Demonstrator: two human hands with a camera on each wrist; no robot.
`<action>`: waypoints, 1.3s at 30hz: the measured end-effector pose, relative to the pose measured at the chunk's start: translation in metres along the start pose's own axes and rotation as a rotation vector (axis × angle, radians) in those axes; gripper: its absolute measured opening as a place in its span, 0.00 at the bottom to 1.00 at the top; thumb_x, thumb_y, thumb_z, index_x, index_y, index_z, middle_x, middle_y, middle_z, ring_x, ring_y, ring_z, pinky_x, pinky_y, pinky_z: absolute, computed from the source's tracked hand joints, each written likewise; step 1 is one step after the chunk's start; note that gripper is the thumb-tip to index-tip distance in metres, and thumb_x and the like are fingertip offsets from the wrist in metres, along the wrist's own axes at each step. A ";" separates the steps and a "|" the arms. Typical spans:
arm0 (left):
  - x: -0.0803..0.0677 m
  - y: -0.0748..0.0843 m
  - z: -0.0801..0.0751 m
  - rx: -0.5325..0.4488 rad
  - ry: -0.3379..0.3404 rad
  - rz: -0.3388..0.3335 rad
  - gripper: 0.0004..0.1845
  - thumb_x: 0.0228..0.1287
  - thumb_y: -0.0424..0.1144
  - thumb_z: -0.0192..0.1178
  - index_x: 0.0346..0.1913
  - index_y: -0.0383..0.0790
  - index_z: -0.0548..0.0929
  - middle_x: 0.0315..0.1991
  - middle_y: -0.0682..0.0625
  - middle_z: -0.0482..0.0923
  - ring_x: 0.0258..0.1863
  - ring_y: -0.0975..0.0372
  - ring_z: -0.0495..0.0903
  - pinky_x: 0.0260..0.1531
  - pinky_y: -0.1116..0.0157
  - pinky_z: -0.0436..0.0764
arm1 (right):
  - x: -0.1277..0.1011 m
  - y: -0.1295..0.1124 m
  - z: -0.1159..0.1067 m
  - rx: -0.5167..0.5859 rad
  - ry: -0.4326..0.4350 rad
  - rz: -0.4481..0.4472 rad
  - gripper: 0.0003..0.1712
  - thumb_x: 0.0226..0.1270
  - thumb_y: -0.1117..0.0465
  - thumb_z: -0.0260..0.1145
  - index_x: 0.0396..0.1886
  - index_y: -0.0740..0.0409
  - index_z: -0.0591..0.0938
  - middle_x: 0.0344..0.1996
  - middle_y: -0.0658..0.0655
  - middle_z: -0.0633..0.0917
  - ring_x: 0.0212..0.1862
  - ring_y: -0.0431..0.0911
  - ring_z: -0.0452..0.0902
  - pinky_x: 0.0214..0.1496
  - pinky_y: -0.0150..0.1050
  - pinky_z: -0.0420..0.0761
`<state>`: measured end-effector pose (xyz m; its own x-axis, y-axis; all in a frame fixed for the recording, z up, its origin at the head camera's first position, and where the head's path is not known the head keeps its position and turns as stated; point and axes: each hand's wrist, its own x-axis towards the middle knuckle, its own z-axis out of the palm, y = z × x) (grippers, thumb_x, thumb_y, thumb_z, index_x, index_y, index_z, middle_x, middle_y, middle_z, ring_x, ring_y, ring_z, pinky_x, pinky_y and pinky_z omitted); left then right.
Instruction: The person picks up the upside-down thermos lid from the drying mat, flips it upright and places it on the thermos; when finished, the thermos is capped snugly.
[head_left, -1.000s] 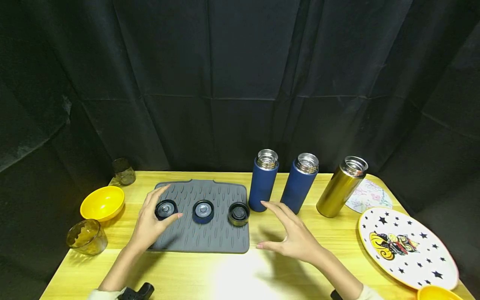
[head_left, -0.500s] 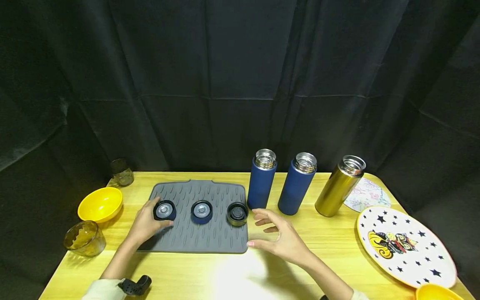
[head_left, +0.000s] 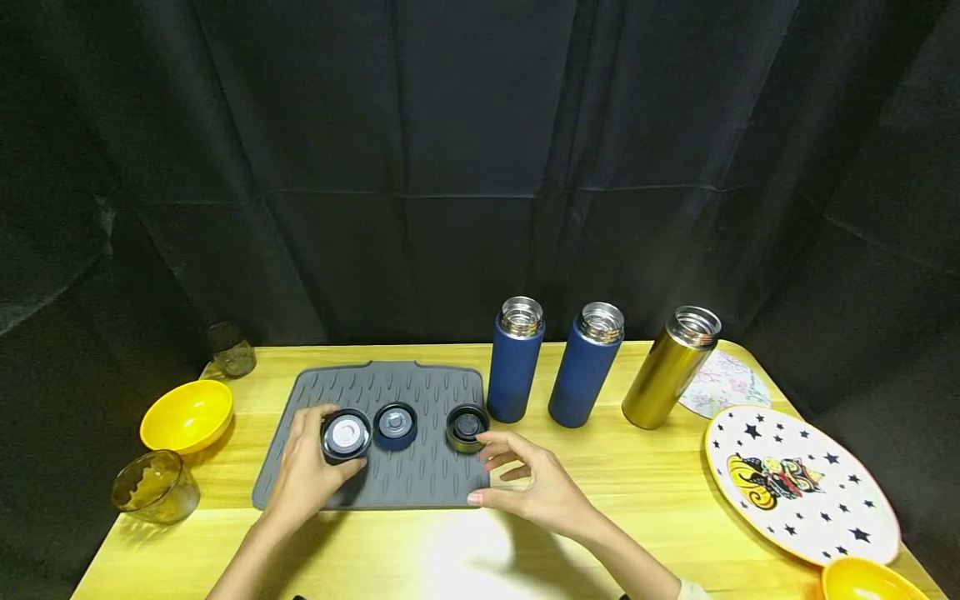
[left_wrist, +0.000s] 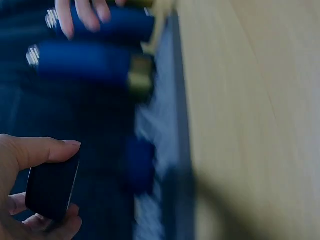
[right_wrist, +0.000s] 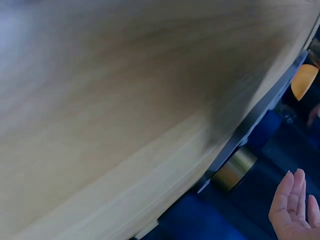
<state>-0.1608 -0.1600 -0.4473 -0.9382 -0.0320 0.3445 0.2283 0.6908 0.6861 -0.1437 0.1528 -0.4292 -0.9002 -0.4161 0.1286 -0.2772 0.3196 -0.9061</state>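
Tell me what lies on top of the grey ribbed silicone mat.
On the grey ribbed silicone mat lie a blue bottle lid and a gold-rimmed lid. The left hand grips a third dark lid, hiding the mat beneath.

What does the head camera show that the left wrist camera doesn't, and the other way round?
Only the head view shows the gold bottle, the star-patterned plate, the yellow bowl, the glass cup and the lids' inner faces. Only the left wrist view shows, close up, the thumb and fingers pinching the dark lid's side wall. Both show the left hand holding that lid, the grey mat, two blue bottles and the right hand.
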 end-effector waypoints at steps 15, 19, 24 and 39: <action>-0.049 0.085 0.029 -0.112 0.022 0.386 0.45 0.27 0.29 0.84 0.57 0.40 0.75 0.53 0.51 0.72 0.53 0.60 0.77 0.50 0.57 0.80 | -0.005 -0.025 0.018 0.335 -0.097 0.123 0.30 0.65 0.58 0.70 0.64 0.64 0.74 0.49 0.62 0.83 0.50 0.48 0.79 0.50 0.35 0.81; -0.055 0.095 0.034 -0.119 -0.002 0.415 0.44 0.30 0.31 0.84 0.58 0.40 0.75 0.54 0.51 0.71 0.52 0.61 0.77 0.50 0.59 0.82 | -0.009 -0.031 0.019 0.416 -0.121 0.174 0.30 0.66 0.57 0.69 0.63 0.66 0.74 0.48 0.57 0.84 0.48 0.45 0.80 0.49 0.34 0.81; -0.060 0.102 0.037 -0.116 -0.041 0.426 0.43 0.33 0.32 0.83 0.59 0.42 0.74 0.55 0.50 0.69 0.51 0.60 0.79 0.48 0.60 0.83 | -0.012 -0.032 0.020 0.466 -0.129 0.213 0.26 0.68 0.58 0.67 0.60 0.68 0.76 0.46 0.53 0.85 0.47 0.42 0.83 0.49 0.36 0.83; -0.050 0.111 0.019 -0.612 -0.405 -0.055 0.37 0.58 0.43 0.72 0.70 0.44 0.68 0.64 0.47 0.74 0.62 0.54 0.75 0.62 0.63 0.74 | -0.027 -0.038 0.025 -0.166 0.212 -0.386 0.23 0.60 0.66 0.73 0.55 0.54 0.81 0.45 0.54 0.87 0.42 0.41 0.84 0.43 0.33 0.84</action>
<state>-0.0931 -0.0681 -0.4006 -0.9480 0.2961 0.1172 0.1717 0.1655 0.9711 -0.1005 0.1310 -0.4085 -0.7648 -0.3541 0.5382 -0.6394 0.3152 -0.7013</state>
